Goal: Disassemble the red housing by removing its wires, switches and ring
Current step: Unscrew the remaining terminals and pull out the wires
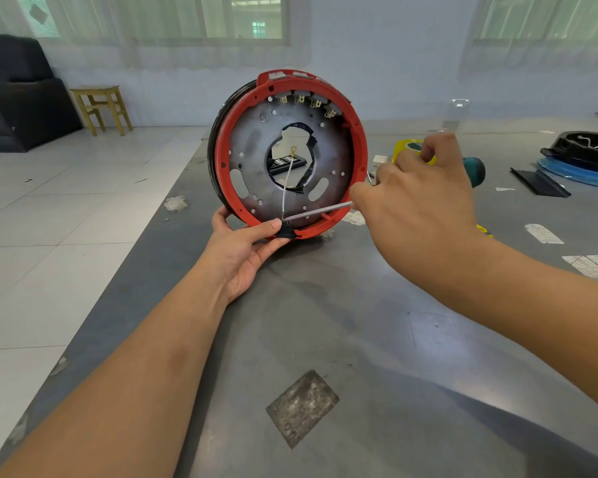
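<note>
Head view: housing (354, 139) stands on edge on the table (325, 322). Your left hand (242, 250) pinches the black switch (287, 230) at 6 o'clock; your right hand (415, 198) grips a screwdriver (316, 211), tip at the switch. Risk: levering hard may slip the tip into your thumb.

We get bright daylight from curtained windows (221, 19); glare on the table (428, 339); soft arm shadows; edges bend.

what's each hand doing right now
Left hand: holds the red housing, thumb on a black switch.
Right hand: grips a screwdriver.
</note>
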`<state>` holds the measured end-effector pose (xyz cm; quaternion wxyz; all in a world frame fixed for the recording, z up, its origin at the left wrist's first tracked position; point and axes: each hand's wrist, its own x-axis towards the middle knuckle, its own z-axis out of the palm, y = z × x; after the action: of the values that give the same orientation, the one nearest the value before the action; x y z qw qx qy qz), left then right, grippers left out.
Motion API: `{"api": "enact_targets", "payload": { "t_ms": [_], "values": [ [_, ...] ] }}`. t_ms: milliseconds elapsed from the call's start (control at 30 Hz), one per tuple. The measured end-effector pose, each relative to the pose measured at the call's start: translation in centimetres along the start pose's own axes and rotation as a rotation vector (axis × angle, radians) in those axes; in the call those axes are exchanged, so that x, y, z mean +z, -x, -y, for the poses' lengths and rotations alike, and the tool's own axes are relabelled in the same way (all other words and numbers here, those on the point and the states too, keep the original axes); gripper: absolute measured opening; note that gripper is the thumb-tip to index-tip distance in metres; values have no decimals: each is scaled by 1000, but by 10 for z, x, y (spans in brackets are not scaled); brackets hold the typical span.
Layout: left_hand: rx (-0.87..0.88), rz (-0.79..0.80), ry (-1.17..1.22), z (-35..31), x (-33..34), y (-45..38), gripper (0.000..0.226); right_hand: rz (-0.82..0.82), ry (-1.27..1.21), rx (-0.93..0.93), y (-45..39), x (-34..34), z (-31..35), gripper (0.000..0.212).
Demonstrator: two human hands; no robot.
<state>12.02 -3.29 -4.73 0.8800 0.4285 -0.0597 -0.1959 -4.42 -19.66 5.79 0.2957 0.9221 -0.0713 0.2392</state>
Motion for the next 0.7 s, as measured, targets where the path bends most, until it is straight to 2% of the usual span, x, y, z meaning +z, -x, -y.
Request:
{"api": "enact_targets", "payload": {
  "t_ms": [133,233,400,533,700],
  "values": [
    [13,2,-7,0,1,1,71,75,31,-1,4,0,11,18],
    [14,7,-2,0,0,0,70,110,6,20,5,8,10,37],
    [27,-13,19,0,-1,-1,67,138,-159,66,19,33,7,21],
    [44,-53,57,0,-1,-3,72,177,-286,111,41,55,5,31],
    [47,-75,72,0,-1,-5,78,207,-355,32,52,78,-2,36]
  ]
}}
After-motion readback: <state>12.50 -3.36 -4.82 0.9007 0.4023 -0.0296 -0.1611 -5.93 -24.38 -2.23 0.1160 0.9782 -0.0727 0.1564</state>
